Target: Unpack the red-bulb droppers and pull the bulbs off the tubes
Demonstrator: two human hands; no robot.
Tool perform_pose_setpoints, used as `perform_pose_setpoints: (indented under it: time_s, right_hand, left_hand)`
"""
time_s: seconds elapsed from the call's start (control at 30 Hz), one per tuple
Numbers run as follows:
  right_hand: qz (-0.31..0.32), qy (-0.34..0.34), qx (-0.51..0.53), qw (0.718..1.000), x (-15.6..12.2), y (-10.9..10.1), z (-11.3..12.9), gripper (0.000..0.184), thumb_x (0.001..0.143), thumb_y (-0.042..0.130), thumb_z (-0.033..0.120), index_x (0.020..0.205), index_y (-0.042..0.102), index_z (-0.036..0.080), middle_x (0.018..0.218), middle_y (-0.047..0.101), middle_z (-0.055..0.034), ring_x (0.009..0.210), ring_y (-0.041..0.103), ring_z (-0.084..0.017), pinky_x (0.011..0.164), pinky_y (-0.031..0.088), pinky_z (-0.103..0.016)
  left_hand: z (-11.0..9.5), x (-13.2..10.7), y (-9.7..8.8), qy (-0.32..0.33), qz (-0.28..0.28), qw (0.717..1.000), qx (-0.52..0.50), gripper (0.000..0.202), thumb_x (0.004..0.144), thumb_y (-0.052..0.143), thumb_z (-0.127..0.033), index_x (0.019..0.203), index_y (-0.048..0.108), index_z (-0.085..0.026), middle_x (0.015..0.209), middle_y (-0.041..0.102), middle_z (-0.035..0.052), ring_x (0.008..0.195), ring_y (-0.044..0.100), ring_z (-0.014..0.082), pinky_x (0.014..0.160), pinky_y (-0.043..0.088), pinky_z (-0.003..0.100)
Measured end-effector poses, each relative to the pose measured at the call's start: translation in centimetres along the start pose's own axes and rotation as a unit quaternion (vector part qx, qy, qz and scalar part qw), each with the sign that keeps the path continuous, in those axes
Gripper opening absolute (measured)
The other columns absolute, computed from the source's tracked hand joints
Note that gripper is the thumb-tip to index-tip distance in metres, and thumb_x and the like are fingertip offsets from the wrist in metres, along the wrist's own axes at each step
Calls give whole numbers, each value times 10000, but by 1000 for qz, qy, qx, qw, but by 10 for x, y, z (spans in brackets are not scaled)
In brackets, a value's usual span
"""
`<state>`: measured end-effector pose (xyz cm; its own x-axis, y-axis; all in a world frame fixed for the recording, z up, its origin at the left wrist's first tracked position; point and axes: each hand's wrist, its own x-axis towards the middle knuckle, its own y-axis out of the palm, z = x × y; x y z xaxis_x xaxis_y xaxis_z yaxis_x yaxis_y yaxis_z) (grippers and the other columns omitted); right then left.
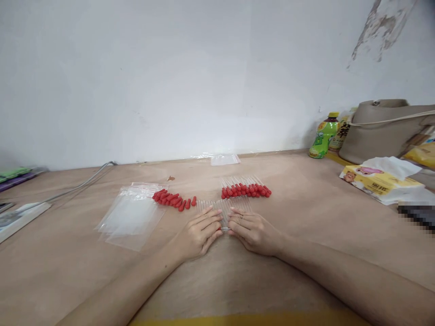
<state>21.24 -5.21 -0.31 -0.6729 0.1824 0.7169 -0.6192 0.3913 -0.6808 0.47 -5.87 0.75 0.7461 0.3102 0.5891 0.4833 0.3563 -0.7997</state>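
A: Now, the fingers first. State?

B: Left hand [199, 235]: fingers [210, 216] stretched out almost flat and close together, tips lying on the row of clear tubes [224, 206]. Nothing is clasped. Right hand [253, 233]: same posture, fingers [238, 218] extended, tips on the same row from the other side. The two sets of fingertips nearly meet over the tubes.

A: Position of the tubes?

B: Side by side on the desk [306, 226], partly under the fingertips, the rest showing just beyond them.

A: Further out?

B: Just beyond the left fingers, a loose heap of red rubber bulbs [173, 199]. Beyond the right fingers, a row of tubes capped with red bulbs [246, 189], near the clear row but apart from it. Left of the bulbs, a stack of clear zip bags [131, 217], flat on the desk.

A: Margins?

B: Well off to the right of the fingers, a tissue pack [380, 181], a green bottle [322, 136] and a beige bag [384, 131] by the wall. Far left, a grey cable [78, 185].
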Motion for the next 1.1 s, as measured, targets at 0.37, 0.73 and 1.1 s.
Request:
perform_pose_setpoints:
  time_s: [0.37,0.73,1.1]
  right_hand:
    - [-21,-51,-43,998,-2,-4,-2,180,870,447,156,885,615,93,856,684,-89,912,619,-171,965,453,-332]
    - [-27,-109,-86,990,-2,-10,-4,150,829,504,111,888,622,41,898,677,-125,959,602,-202,960,458,-354]
    - [-34,-126,-82,988,-8,-12,-6,201,820,459,75,952,605,34,962,663,-132,1034,562,-211,980,438,-363]
  left_hand:
    - [0,1,-2,7,13,1000,-13,149,847,445,-143,925,571,-131,986,660,90,1078,541,201,993,405,414]
    - [-1,1,-5,3,33,999,-34,152,853,424,-139,935,552,-129,974,657,82,1092,527,191,1001,389,401]
    - [-1,-1,-4,24,17,1000,-2,111,847,444,-127,906,539,-124,968,659,94,1079,537,209,964,420,387]
